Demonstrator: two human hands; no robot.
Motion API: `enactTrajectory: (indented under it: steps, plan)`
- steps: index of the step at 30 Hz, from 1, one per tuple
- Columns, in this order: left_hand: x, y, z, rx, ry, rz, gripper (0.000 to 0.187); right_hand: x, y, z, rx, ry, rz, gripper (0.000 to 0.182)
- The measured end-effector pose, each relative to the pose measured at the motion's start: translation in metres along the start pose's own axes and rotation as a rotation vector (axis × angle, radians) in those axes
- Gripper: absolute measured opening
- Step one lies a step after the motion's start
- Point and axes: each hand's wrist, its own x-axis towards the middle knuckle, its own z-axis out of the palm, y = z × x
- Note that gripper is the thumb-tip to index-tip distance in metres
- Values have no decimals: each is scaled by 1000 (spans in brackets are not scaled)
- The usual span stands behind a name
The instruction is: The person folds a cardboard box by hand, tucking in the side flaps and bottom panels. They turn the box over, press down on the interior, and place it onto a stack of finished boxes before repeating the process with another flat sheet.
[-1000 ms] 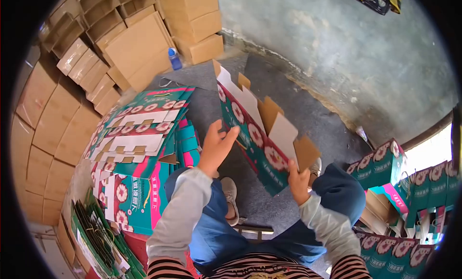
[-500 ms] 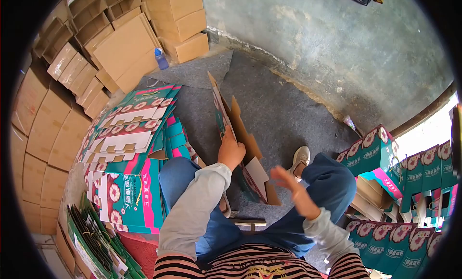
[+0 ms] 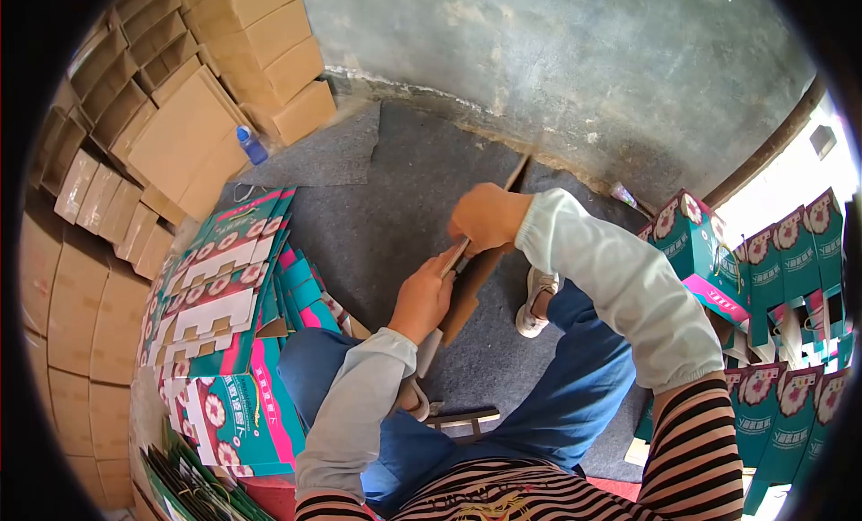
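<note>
Both hands clamp the carton edge-on: left hand low, right hand on top. Looks light, stiff; I'd grip folds.

1 blue bottle, 1 carton blank held, 2 hands.

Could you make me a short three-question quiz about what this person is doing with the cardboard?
1. True or false: both hands grip the same folded cardboard box.
2. Which hand is higher on it? A) left hand B) right hand
3. Fill in: the blue bottle stands beside the stacked brown ____.

Key: 1 true; 2 B; 3 cartons. The flat printed boxes lie by the person's left knee and made-up ones stand on the right.
</note>
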Motion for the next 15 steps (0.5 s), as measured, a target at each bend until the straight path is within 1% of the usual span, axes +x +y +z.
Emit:
enactTrajectory:
  steps: [1,2,3,4,5,6,7,9,10,12,14,15]
  plan:
    - [4,-7,0,-29,-22,2,35,4,0,-3,70,-209,44,31]
    - [6,-15,-1,-60,-45,-3,35,6,5,3,85,-143,20,28]
    - [18,-8,-19,-135,-192,-162,36,7,13,12,96,-75,-3,26]
    - [23,-10,-32,-269,-139,-103,36,4,22,17,101,-2,-23,25]
    - [27,-10,-51,-312,-49,-150,35,0,29,18,125,44,-4,27]
    - [33,-31,-71,-217,135,-2,33,-6,34,18,150,58,31,29]
    - [31,-14,-96,-493,351,-94,33,-12,40,14,172,76,67,31]
    - [23,-22,-133,-471,819,-137,31,-26,48,8,270,120,131,34]
    - [16,-28,-141,-404,1059,-176,36,-33,51,5,343,147,157,34]
    - [7,-45,-145,-268,1211,-215,45,-36,50,0,480,175,207,35]
    - [5,-31,-129,-196,896,-375,56,-34,43,5,616,165,259,36]
    - [3,-55,-106,-138,811,-292,73,-27,42,19,689,198,248,36]
